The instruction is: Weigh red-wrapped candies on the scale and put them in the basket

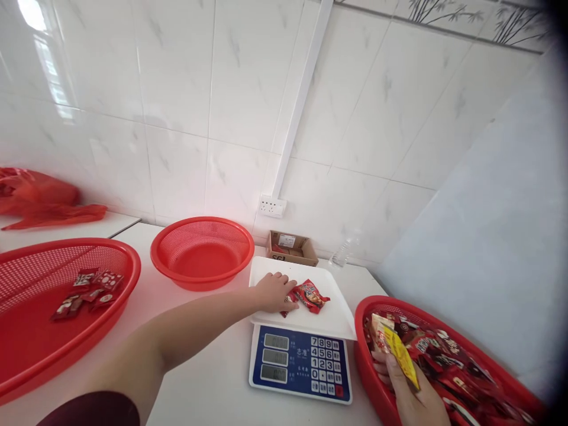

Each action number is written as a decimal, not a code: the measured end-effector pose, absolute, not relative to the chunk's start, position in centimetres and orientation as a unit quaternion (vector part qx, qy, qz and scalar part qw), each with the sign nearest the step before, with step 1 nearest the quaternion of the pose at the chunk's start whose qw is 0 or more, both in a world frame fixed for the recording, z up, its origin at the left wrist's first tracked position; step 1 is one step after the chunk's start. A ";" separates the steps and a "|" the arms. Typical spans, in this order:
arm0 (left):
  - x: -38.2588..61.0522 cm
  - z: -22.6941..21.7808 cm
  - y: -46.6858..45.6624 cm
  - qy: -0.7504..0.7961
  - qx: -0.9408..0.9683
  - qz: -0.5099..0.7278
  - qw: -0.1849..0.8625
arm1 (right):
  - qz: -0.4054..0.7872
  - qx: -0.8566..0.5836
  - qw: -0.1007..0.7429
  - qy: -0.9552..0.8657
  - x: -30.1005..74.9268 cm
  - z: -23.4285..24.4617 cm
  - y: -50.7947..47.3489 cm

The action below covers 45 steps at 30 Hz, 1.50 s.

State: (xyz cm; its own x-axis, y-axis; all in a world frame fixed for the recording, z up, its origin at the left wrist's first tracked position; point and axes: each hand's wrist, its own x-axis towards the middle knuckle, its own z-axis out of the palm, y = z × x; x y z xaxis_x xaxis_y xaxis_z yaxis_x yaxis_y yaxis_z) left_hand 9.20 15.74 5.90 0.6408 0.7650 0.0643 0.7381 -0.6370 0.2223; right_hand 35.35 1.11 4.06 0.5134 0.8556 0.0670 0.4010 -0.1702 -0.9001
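Note:
My left hand [274, 293] reaches over the white tray [326, 278] of a digital scale [300, 362]. Its fingers curl around a small red snack packet [290, 297], mostly hidden under them. Right beside the fingertips, another red snack packet [312, 296] lies on the tray. At the lower right, my right hand [410, 387] pinches a yellow snack packet [403, 357] together with a cream-coloured packet [382, 326]. This hand is above a red basket [370, 378] filled with many red and dark wrapped snacks [461, 378].
A large red basket [133, 266] at the left holds several small red packets [89, 294]. Behind the scale are a red perforated basket [202, 284], a cardboard box [293, 251] and a clear plastic bottle [341, 253]. Red plastic bags [42, 198] lie far left, by the tiled wall.

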 end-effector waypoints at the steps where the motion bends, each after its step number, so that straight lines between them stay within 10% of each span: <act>1: 9.1 5.8 15.7 0.420 0.900 0.082 0.080 | 0.236 -0.728 0.477 -0.432 35.3 4.1 1.1; 25: -1.2 10.2 19.8 0.644 0.711 0.268 0.093 | 0.218 -0.722 0.467 -0.462 36.6 2.4 1.4; 45: 6.1 6.1 18.7 0.481 0.873 0.077 0.023 | 0.220 -0.731 0.466 -0.448 35.9 3.2 1.2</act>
State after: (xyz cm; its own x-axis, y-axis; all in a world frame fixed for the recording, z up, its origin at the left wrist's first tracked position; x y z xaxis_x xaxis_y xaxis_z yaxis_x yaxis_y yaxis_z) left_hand 6.07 18.68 6.10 0.5246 0.8438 0.1127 0.8369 -0.5355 0.1134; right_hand 35.90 1.23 3.16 0.5019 0.8596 0.0960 0.4501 -0.1648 -0.8776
